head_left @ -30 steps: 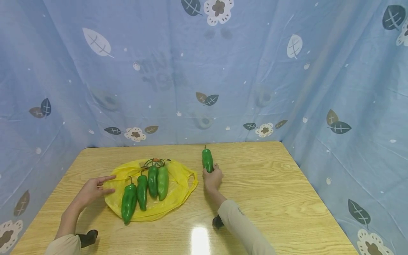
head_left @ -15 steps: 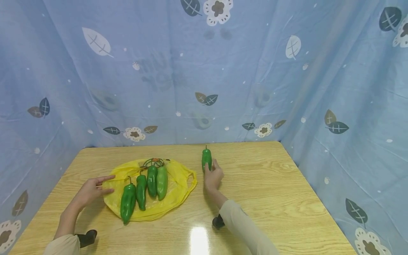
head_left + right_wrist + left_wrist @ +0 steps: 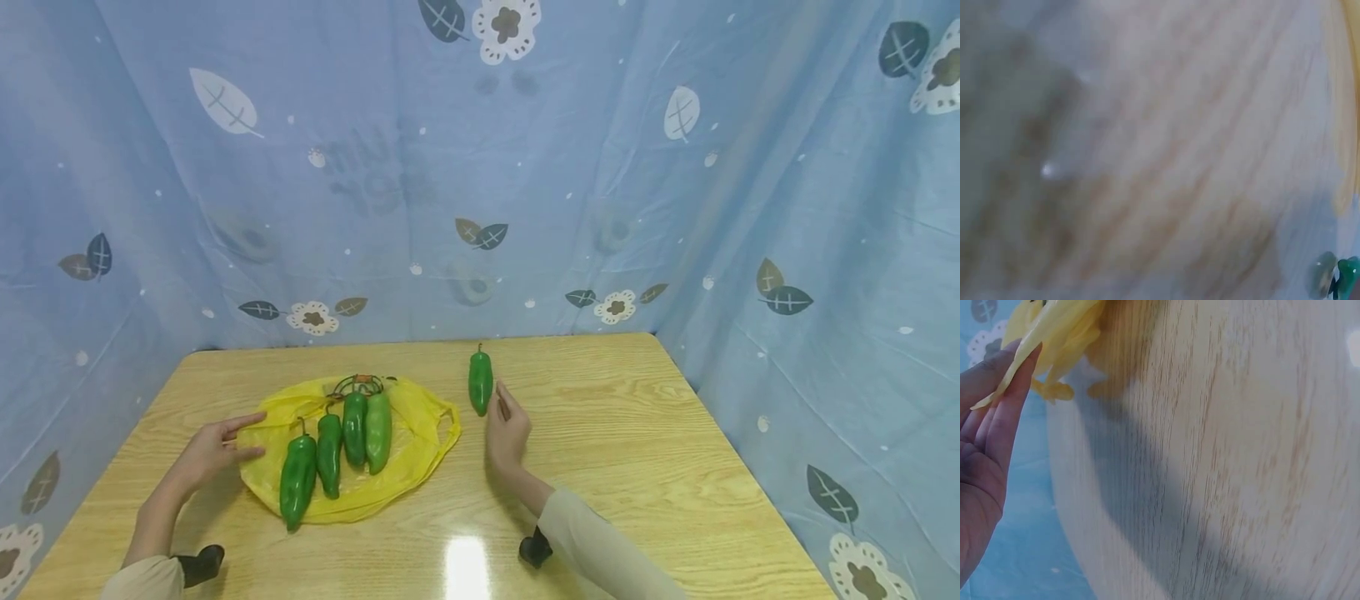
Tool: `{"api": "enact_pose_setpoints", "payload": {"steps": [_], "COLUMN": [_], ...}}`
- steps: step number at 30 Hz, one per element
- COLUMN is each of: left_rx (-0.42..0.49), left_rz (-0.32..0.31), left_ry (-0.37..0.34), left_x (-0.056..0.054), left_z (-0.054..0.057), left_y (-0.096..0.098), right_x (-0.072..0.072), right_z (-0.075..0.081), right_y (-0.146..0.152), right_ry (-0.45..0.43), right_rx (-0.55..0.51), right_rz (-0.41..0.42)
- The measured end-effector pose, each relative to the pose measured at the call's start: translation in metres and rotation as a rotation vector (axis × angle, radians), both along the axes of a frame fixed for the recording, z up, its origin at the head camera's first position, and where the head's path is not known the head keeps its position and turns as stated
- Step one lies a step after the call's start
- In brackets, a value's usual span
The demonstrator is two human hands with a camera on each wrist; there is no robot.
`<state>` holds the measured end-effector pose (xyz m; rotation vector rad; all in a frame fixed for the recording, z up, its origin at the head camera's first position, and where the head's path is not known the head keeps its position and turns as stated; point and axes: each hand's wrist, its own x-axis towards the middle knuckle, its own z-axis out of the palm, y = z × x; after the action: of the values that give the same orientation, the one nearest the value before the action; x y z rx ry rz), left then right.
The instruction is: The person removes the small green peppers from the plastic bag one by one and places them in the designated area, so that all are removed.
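Note:
A single green pepper [image 3: 481, 383] lies on the table beyond my right hand [image 3: 508, 429]. That hand's fingertips are beside the pepper's lower right side, holding nothing. At the left, my left hand [image 3: 208, 450] pinches the edge of a yellow plastic bag [image 3: 411, 462]; in the left wrist view, the bag's film [image 3: 1060, 328] passes between thumb and fingers. On the flattened bag lie several green peppers, including a large dark one [image 3: 297, 482] at the left and a lighter one [image 3: 378, 433] at the right. The right wrist view is blurred, with part of a green pepper [image 3: 1347, 274] in its corner.
A small bundle of thin dark loops with an orange tag [image 3: 362, 380] sits at the bag's far edge. The bag's handle loop [image 3: 450, 423] points right. The wooden table [image 3: 637, 467] meets a blue patterned curtain [image 3: 405, 192] behind and on both sides.
My right hand has let go of the single pepper and drawn slightly back to the right, leaving it lying on the table. The left hand stays at the bag.

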<state>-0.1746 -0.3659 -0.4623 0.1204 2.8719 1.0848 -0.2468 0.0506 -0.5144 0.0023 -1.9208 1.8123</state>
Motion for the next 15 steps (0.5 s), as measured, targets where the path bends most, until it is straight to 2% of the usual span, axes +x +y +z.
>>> {"api": "enact_pose_setpoints", "payload": {"steps": [5,11,15], "left_rx": [0.001,0.006,0.013], "left_rz": [-0.003,-0.008,-0.003], "left_ry": [-0.002,-0.004,-0.012], "left_x": [0.001,0.000,-0.001], "left_z": [0.000,0.000,0.000], "left_y": [-0.001,-0.001,-0.001], "right_x": [0.014,0.039,0.045], "right_z": [0.009,0.028,0.024], "right_y": [-0.002,-0.007,-0.010], "right_ry": [0.055,0.041,0.018], "right_rx": [-0.001,-0.041,-0.055], "right_rz": [0.041,0.112,0.131]}}
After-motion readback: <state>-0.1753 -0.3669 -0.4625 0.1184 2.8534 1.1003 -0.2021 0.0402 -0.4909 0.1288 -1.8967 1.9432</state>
